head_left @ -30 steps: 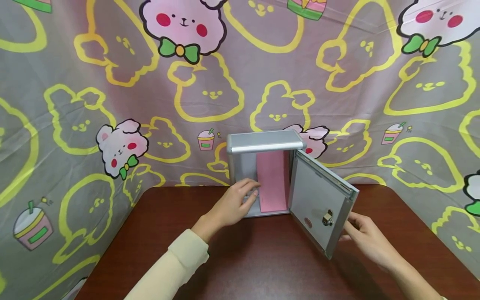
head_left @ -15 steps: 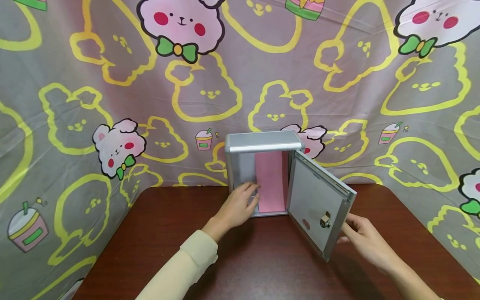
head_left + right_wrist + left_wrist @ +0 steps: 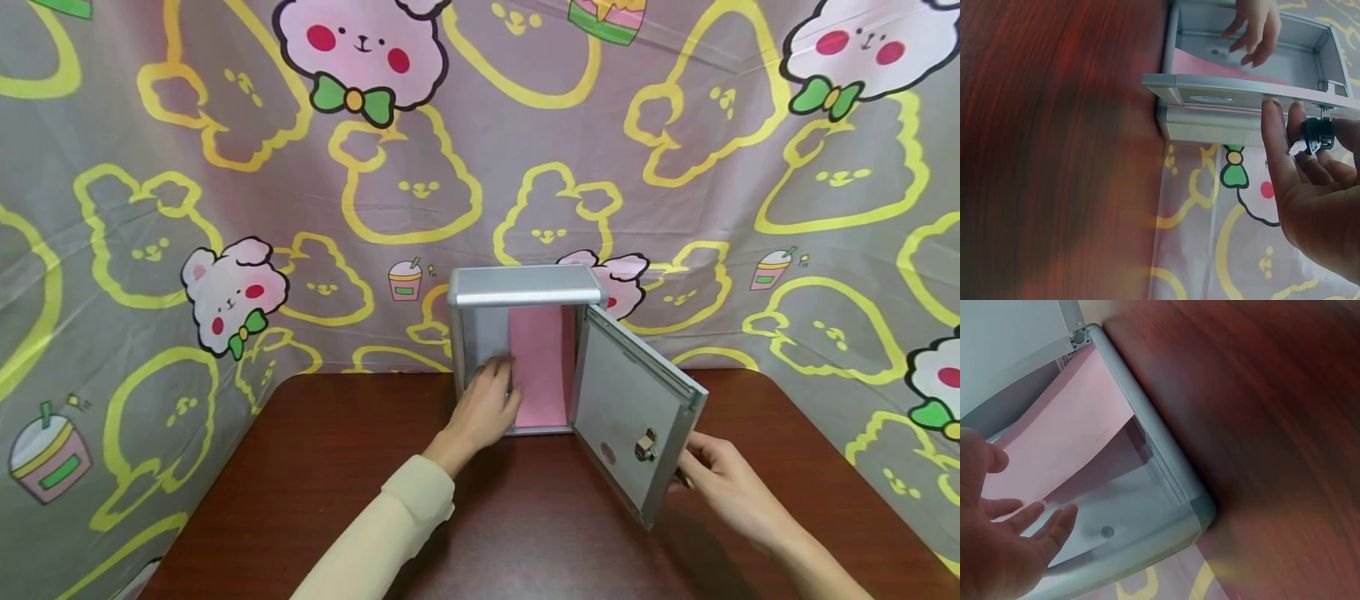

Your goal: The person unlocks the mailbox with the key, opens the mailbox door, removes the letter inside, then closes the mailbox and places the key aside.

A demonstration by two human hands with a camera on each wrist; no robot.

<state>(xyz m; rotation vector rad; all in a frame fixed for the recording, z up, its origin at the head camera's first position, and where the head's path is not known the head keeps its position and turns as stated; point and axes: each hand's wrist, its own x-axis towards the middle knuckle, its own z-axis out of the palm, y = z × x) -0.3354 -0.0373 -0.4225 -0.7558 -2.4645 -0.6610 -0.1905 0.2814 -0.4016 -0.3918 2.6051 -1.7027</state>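
A silver metal box [image 3: 525, 285] stands on the table with its hinged door [image 3: 637, 392] swung out to the right. Inside leans a pink sheet [image 3: 538, 367], which looks like paper. My left hand [image 3: 487, 404] reaches into the box beside the sheet's left edge. In the left wrist view its fingers [image 3: 1057, 531] are loosely bent, near the sheet, and nothing shows between them. My right hand [image 3: 723, 479] is at the door's outer face. The right wrist view shows its thumb and fingers around a black lock [image 3: 1317, 133] with a key [image 3: 1297, 148] in it.
The dark red-brown table [image 3: 315, 500] extends around the box. A patterned cloth [image 3: 420, 167] hangs behind and at both sides. On the door's inner face is a metal latch [image 3: 645, 446]. A small hole [image 3: 1107, 532] shows in the box's back panel.
My left hand has shifted slightly right and deeper into the box, beside the pink sheet. The right hand stays at the door, which stands about as wide as before. The view has drifted slightly.
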